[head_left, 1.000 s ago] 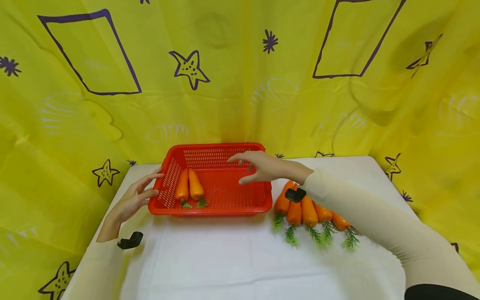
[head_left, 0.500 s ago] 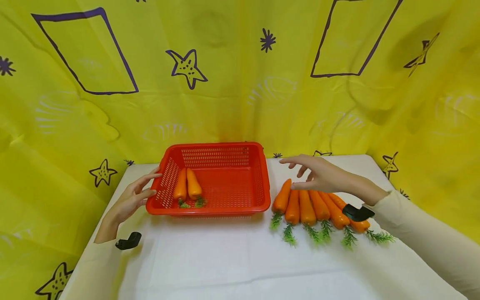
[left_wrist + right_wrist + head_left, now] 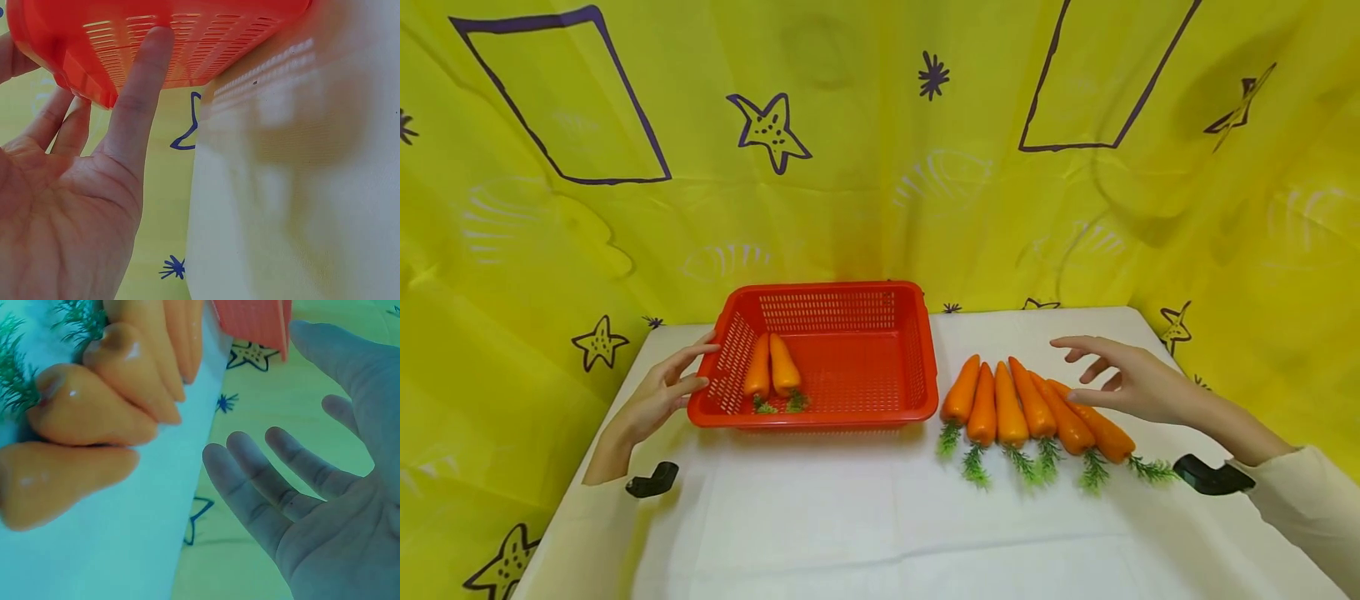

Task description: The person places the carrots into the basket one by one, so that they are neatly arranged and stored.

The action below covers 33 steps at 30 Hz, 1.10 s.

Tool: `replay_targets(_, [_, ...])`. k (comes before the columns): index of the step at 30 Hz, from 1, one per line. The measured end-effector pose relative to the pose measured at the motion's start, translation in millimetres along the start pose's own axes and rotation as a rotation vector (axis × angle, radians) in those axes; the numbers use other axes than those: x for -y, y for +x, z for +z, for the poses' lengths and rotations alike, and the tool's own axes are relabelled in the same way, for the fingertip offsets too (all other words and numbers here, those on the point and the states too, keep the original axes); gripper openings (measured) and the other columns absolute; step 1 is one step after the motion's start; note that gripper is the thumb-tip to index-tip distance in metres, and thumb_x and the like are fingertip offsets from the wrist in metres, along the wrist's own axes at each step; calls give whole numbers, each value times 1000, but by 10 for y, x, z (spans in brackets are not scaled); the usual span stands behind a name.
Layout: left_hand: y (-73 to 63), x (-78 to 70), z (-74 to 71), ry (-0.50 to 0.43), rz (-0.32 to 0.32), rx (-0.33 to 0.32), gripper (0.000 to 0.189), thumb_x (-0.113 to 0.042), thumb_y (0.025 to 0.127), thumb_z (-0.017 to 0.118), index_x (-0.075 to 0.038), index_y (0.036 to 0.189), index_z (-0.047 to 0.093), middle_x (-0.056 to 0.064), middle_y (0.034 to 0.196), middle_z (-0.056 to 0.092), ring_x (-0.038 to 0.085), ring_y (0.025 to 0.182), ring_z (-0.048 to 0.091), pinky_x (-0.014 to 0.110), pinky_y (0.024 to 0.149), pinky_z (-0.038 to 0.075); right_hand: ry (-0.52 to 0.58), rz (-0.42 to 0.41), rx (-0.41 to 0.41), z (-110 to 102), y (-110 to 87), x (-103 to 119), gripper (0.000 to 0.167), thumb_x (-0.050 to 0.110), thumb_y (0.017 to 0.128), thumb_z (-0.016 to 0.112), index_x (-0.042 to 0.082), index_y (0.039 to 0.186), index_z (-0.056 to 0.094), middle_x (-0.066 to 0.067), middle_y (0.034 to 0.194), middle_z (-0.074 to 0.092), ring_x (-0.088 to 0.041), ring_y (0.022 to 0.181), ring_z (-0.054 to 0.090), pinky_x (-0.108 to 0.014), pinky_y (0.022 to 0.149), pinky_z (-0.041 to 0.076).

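Observation:
A red plastic basket (image 3: 820, 418) with slotted walls stands at the table's left half. Two carrots (image 3: 785, 367) with green tops lie at its left end. My left hand (image 3: 655, 408) touches the basket's left side, thumb and fingers fairly straight; the left wrist view shows the thumb (image 3: 134, 106) against the slotted wall. My right hand (image 3: 1131, 379) hovers just right of and above a fanned row of several orange carrots (image 3: 1009, 408), holding nothing. In the right wrist view its fingers are spread and slightly bent, apart from the carrots (image 3: 94, 406).
A white cloth (image 3: 820, 508) covers the table under the basket and the carrots. Yellow curtains (image 3: 865, 225) printed with starfish and shells hang close behind and at both sides. A black wrist device (image 3: 1213, 475) sits at my right sleeve, another (image 3: 652, 481) at the left.
My right hand has moved from over the basket rightward, past the carrot row to its right end, uncovering the carrots. The left hand has stayed at the basket's left side.

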<state>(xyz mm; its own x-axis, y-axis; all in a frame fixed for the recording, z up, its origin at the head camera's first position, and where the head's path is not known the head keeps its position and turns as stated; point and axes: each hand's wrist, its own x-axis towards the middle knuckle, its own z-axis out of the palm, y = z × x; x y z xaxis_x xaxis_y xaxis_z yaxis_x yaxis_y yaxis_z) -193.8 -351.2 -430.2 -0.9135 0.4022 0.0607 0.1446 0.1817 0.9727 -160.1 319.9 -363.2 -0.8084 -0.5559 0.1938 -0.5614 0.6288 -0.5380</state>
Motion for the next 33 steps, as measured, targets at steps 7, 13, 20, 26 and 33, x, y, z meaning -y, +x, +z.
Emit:
replay_targets(7, [5,-12,-10,11,-9,-4,49,-6,106,50,-1,154,38,5,173,7,1,134,44,30,92,55,52,89,55,25,-142,-180,68,12,90,80,14,151,48,-14,125,62,-9,94,67,-28,70,59])
replay_targets(13, [17,-19,-20,25,-12,-5,49,-7,107,49,-1,154,38,1,174,7,2,135,42,30,93,54,104,121,158,63,-181,-419,64,14,94,76,10,150,46,-25,130,60,-20,94,70,-30,72,58])
replay_targets(20, [12,1,-22,20,-5,4,49,-5,107,48,0,155,37,2,174,6,5,133,46,30,93,54,218,256,361,110,-218,-665,64,19,98,72,3,151,42,-31,138,51,-36,106,65,-34,81,56])
replay_targets(26, [22,5,-14,21,-5,1,49,-5,106,50,0,153,38,2,173,8,4,136,42,32,92,55,297,377,449,152,-222,-733,65,19,98,71,8,154,41,-30,138,47,-35,105,66,-37,78,56])
replay_targets(33, [12,-1,-14,25,-17,-6,50,-6,106,50,-1,154,38,4,173,9,8,141,37,30,93,54,318,382,458,157,-215,-751,67,14,95,74,5,153,41,-31,131,52,-26,86,70,-33,68,57])
